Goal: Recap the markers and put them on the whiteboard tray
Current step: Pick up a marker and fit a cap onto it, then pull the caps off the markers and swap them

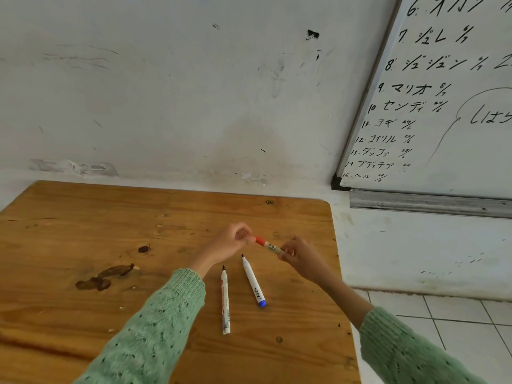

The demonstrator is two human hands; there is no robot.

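1. The red marker (pixel 268 245) is in the middle of the frame, held in the air just above the wooden table (pixel 83 231) between both hands. Its red cap (pixel 260 240) sits on the left end.
2. The left hand (pixel 231 241) has its fingers closed in a pinch around the red cap.
3. The right hand (pixel 300 254) has its fingertips closed on the other end of the marker's white body, so this end is hidden.
4. Both arms wear green knitted sleeves (pixel 155 325) and come in from the bottom of the frame.
5. Two more markers lie on the table just below the hands, both without cap, with dark tips pointing to the upper side. The marker with blue end (pixel 253 281) lies tilted, right of the other one. The marker with red print (pixel 225 300) lies nearly straight, left of it. They are near but do not touch.
6. The whiteboard (pixel 443 106), with black writing, is at the upper right of the frame.
7. The whiteboard tray (pixel 429 202), a grey metal rail, runs under the board at the right edge, well apart from the markers.
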